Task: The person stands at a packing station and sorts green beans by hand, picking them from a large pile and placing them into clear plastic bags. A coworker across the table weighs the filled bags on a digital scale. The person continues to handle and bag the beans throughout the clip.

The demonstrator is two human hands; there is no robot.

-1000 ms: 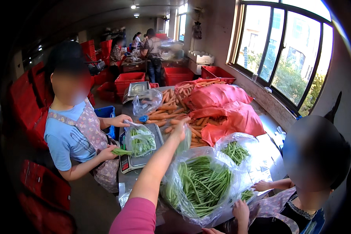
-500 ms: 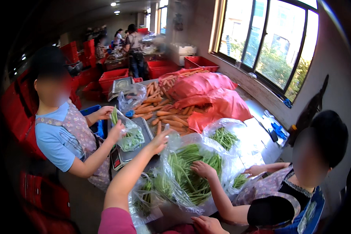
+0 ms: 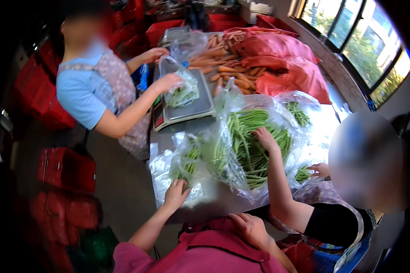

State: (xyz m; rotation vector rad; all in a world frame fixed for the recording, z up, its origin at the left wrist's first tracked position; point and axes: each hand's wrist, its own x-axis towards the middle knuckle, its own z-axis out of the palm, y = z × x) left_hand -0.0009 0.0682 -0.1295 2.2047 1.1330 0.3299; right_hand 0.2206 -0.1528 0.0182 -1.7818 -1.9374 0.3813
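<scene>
Ideally, the small bag (image 3: 182, 158), left of the big bag (image 3: 228, 169), is steadied by its rim; whether it is gripped by the curled left hand (image 3: 175, 195) cannot be told; nothing is held by the loosely spread right hand (image 3: 253, 230).

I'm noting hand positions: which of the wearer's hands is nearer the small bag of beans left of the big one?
Left. The left hand is at the small bag's near edge; the right hand is farther right, by the maroon clothing.
</scene>
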